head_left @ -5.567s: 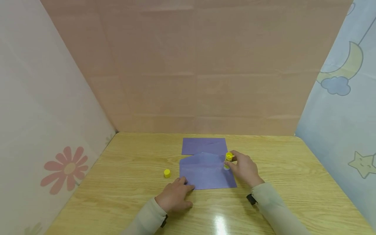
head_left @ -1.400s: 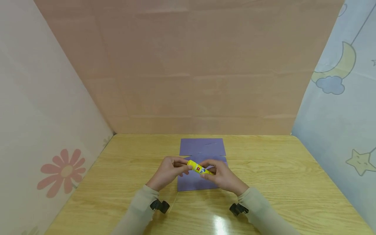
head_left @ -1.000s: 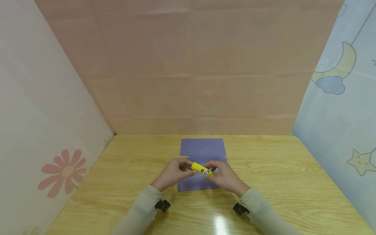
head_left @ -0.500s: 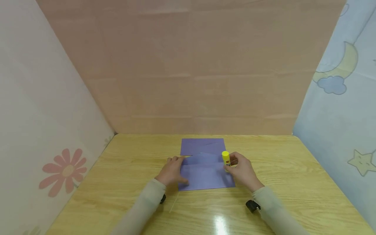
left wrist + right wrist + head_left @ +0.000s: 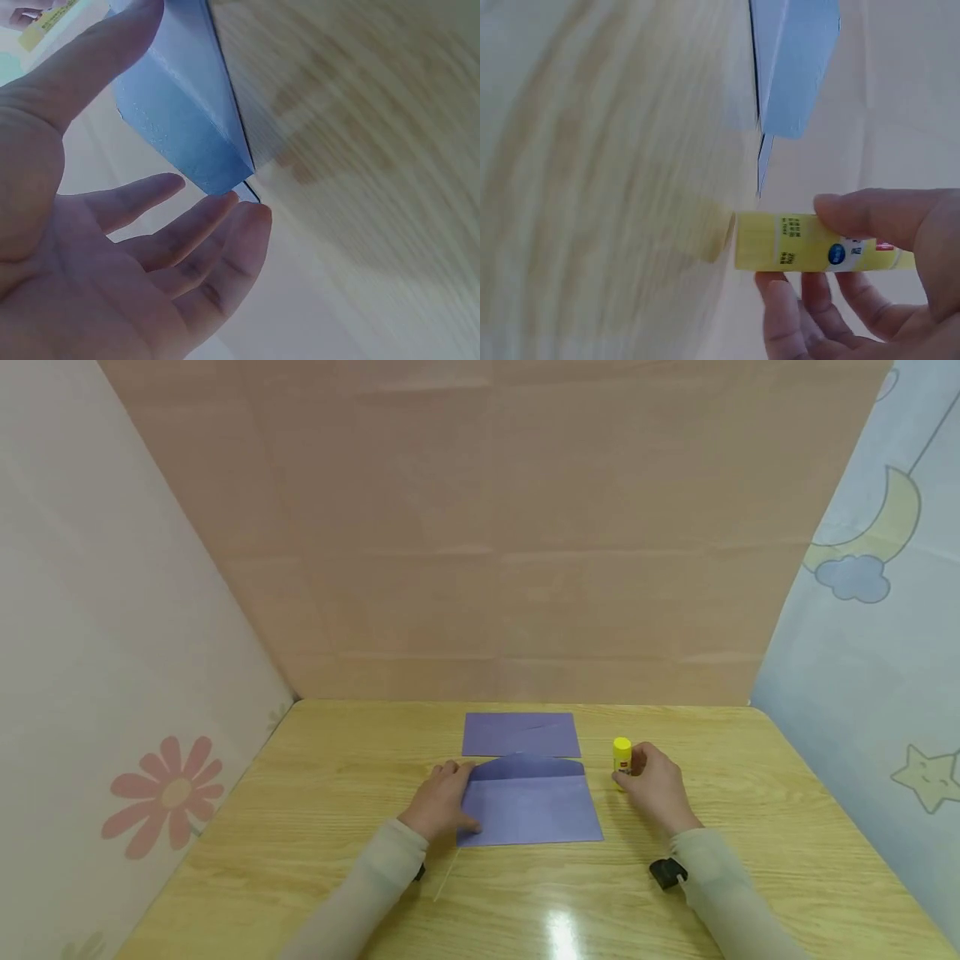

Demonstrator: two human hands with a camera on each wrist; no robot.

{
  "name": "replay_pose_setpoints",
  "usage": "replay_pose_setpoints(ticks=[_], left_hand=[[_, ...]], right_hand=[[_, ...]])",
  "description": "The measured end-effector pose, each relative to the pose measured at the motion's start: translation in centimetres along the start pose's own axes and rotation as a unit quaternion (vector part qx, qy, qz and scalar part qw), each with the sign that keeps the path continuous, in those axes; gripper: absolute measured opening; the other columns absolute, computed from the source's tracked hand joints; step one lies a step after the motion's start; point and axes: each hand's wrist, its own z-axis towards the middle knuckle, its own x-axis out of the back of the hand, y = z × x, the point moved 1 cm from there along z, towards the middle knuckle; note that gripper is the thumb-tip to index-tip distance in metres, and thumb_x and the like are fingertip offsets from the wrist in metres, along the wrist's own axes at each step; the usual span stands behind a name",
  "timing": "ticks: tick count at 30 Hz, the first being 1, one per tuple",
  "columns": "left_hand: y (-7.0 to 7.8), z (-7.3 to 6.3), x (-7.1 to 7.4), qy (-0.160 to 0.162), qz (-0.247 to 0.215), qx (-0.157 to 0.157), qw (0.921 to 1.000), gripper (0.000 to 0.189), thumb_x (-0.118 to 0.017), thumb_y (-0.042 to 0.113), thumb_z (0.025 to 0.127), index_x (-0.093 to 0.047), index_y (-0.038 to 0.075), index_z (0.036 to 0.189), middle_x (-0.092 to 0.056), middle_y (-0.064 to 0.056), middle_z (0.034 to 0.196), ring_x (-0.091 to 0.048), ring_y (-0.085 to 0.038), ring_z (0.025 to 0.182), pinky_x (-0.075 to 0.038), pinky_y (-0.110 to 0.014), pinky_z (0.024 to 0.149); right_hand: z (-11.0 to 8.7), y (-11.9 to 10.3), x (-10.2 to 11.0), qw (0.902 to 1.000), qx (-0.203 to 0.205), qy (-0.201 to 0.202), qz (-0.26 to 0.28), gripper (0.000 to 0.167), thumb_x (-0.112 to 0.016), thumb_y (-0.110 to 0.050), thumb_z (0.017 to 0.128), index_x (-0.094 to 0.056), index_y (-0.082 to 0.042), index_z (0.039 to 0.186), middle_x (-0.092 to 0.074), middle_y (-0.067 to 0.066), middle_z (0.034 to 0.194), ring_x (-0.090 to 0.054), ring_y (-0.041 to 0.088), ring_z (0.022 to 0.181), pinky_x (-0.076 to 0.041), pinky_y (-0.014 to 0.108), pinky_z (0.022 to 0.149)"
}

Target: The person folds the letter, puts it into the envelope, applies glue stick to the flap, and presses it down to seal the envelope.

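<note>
A yellow glue stick stands upright, capped, to the right of the envelope. My right hand grips it between thumb and fingers, its base right at the tabletop in the right wrist view. The purple envelope lies flat in front of me with its flap raised at the far side. At its left edge rests my left hand, fingers relaxed and spread. In the left wrist view the thumb lies over the envelope and the fingertips reach its flap corner.
Just behind the envelope lies another purple envelope. The wooden table reaches back to a tan paper backdrop. Patterned panels stand on the left and right. A thin pale strip lies near the envelope's lower left corner.
The yellow cap, earlier on the table at left, is now on the glue stick. Both hands held the stick; my left let go and moved to the envelope, my right carried it rightward.
</note>
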Motion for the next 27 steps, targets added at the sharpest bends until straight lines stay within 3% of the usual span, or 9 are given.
replay_pose_setpoints(ticks=[5,15,20,23,27], left_hand=[[0.1,-0.1,0.1,0.000,0.001,0.005,1.0000,0.090,-0.096,0.030,0.064,-0.052,0.002,0.137,-0.058,-0.015,0.120,-0.052,-0.032,0.111,-0.050,-0.047,0.092],[-0.1,0.1,0.3,-0.001,0.004,-0.002,1.0000,0.080,-0.096,0.026,0.066,-0.054,0.004,0.131,-0.059,-0.015,0.120,-0.052,-0.032,0.108,-0.050,-0.047,0.089],[-0.2,0.3,0.1,-0.007,0.006,-0.001,1.0000,0.074,-0.094,0.025,0.068,-0.057,0.007,0.129,-0.059,-0.012,0.122,-0.051,-0.033,0.112,-0.049,-0.048,0.091],[-0.3,0.2,0.0,-0.012,0.018,-0.007,0.9997,0.066,-0.093,0.027,0.071,-0.060,0.007,0.124,-0.060,-0.011,0.119,-0.052,-0.031,0.110,-0.049,-0.047,0.091],[-0.3,0.0,-0.2,-0.022,0.042,-0.022,0.9986,0.054,-0.088,0.028,0.078,-0.063,0.007,0.121,-0.061,-0.010,0.116,-0.053,-0.029,0.107,-0.050,-0.045,0.091]], right_hand=[[0.1,0.5,0.3,0.9999,-0.005,-0.015,-0.007,0.036,-0.073,-0.015,0.088,-0.053,0.005,0.110,-0.062,0.023,0.104,-0.064,0.037,0.096,-0.052,0.050,0.081],[-0.1,0.5,0.7,0.9990,-0.014,-0.034,-0.025,0.045,-0.071,-0.018,0.089,-0.049,0.008,0.117,-0.062,0.028,0.106,-0.064,0.036,0.090,-0.053,0.051,0.077],[-0.7,0.3,1.3,0.9910,-0.063,-0.101,-0.062,0.056,-0.071,-0.031,0.090,-0.042,0.009,0.118,-0.061,0.024,0.100,-0.059,0.030,0.082,-0.049,0.044,0.069],[-1.4,-0.3,1.5,0.9796,-0.088,-0.151,-0.099,0.050,-0.069,-0.036,0.089,-0.048,0.006,0.106,-0.057,0.017,0.087,-0.052,0.026,0.073,-0.042,0.038,0.062],[-2.5,-1.9,0.9,0.9744,-0.046,-0.189,-0.113,0.028,-0.068,-0.030,0.091,-0.056,-0.005,0.085,-0.052,0.006,0.076,-0.047,0.020,0.065,-0.037,0.032,0.056]])
